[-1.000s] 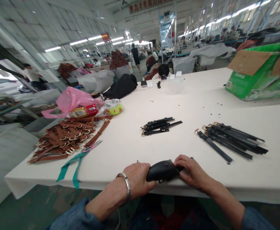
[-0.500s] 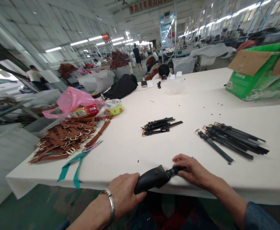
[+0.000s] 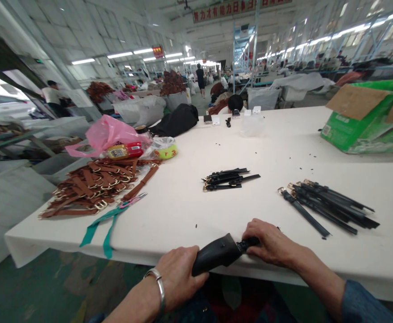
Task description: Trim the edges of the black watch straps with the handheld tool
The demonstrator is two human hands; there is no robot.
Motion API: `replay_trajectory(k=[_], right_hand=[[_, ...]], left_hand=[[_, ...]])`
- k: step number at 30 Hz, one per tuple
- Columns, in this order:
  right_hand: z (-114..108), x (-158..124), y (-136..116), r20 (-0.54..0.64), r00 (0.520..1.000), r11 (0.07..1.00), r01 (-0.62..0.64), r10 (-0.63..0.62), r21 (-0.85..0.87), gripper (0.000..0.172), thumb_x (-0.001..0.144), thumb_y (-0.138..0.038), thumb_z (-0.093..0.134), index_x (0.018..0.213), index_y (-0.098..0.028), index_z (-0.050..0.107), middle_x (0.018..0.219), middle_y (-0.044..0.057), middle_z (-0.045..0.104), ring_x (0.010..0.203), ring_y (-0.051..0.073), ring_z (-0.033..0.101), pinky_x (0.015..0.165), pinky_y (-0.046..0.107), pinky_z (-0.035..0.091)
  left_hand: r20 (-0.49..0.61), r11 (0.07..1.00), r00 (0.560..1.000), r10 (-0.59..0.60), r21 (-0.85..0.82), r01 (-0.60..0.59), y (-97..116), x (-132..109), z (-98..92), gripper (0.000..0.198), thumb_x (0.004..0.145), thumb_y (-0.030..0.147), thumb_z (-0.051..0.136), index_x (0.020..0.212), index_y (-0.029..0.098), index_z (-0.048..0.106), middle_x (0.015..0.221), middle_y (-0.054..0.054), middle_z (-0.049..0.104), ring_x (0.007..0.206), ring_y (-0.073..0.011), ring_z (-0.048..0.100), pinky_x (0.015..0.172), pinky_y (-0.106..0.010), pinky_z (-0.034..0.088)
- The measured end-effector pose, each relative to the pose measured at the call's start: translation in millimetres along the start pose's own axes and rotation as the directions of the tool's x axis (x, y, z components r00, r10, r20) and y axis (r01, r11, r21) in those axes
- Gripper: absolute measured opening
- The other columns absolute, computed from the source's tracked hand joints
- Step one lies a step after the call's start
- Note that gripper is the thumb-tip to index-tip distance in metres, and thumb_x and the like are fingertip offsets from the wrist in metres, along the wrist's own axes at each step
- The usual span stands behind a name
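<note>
At the table's front edge, my left hand [image 3: 180, 270], with a silver bangle at the wrist, is closed round the wide end of a black, curved leather-like strap [image 3: 216, 255]. The strap narrows to the right into a thin, banded end. My right hand [image 3: 269, 240] pinches that narrow end, and its fingers partly hide it. Beyond my hands lies a small bunch of short black straps [image 3: 228, 179] with gold fittings. A larger pile of black buckled straps [image 3: 330, 204] rests to the right, with one strap slightly apart from it.
On the left lie a heap of brown buckled straps [image 3: 92, 186] and scissors [image 3: 134, 200] with teal ribbon [image 3: 98, 228]. Behind them are a pink plastic bag [image 3: 110, 137] and a black bag [image 3: 176, 120]. A green carton [image 3: 357, 128] stands back right. Small dark scraps dot the white table [image 3: 169, 202].
The view has shifted slightly, so the background and carton sit lower. Both hands keep their hold on the black strap, and the narrow part between them shows less.
</note>
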State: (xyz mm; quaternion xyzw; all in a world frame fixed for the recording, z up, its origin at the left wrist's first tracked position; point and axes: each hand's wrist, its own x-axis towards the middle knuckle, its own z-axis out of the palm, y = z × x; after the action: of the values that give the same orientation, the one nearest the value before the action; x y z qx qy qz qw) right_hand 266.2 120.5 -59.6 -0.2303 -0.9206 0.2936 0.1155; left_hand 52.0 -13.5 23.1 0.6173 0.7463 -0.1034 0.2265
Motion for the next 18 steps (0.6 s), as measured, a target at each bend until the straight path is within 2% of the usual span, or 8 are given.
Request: replay_trajectory(k=[5,12,18], right_hand=[[8.9,-0.7,-4.3,0.014,0.999,0.998,-0.053,0.052,0.043,0.021,0.070,-0.024,0.059,0.090,-0.028,0.061,0.082,-0.001,0.057,0.074,0.014,0.052,0.066,0.025,0.037],[18.7,-2.9,-5.6,-0.019,0.995,0.995,-0.099,0.098,-0.001,0.023,0.069,-0.024,0.060,0.091,-0.031,0.061,0.080,-0.003,0.057,0.074,0.014,0.053,0.065,0.024,0.036],[13.2,-9.3,-2.4,-0.054,0.994,0.994,-0.098,0.096,-0.042,0.022,0.071,-0.027,0.058,0.092,-0.030,0.060,0.080,-0.002,0.057,0.071,0.014,0.053,0.063,0.025,0.037]], left_hand=[[0.018,1.000,1.000,0.005,-0.031,-0.005,-1.0,-1.3,-1.5,0.029,0.070,0.042,0.045,0.086,0.021,0.056,0.087,-0.008,0.063,0.083,-0.0235,0.058,0.068,-0.031,0.042],[-0.006,0.999,1.000,0.016,-0.039,-0.016,-2.2,-1.2,1.9,0.026,0.070,0.039,0.044,0.087,0.022,0.056,0.086,-0.007,0.064,0.082,-0.0233,0.059,0.067,-0.031,0.042],[-0.040,1.000,0.999,0.000,-0.031,-0.001,-9.7,-3.2,8.5,0.027,0.070,0.038,0.045,0.088,0.023,0.056,0.085,-0.006,0.064,0.083,-0.0228,0.058,0.069,-0.031,0.042]])
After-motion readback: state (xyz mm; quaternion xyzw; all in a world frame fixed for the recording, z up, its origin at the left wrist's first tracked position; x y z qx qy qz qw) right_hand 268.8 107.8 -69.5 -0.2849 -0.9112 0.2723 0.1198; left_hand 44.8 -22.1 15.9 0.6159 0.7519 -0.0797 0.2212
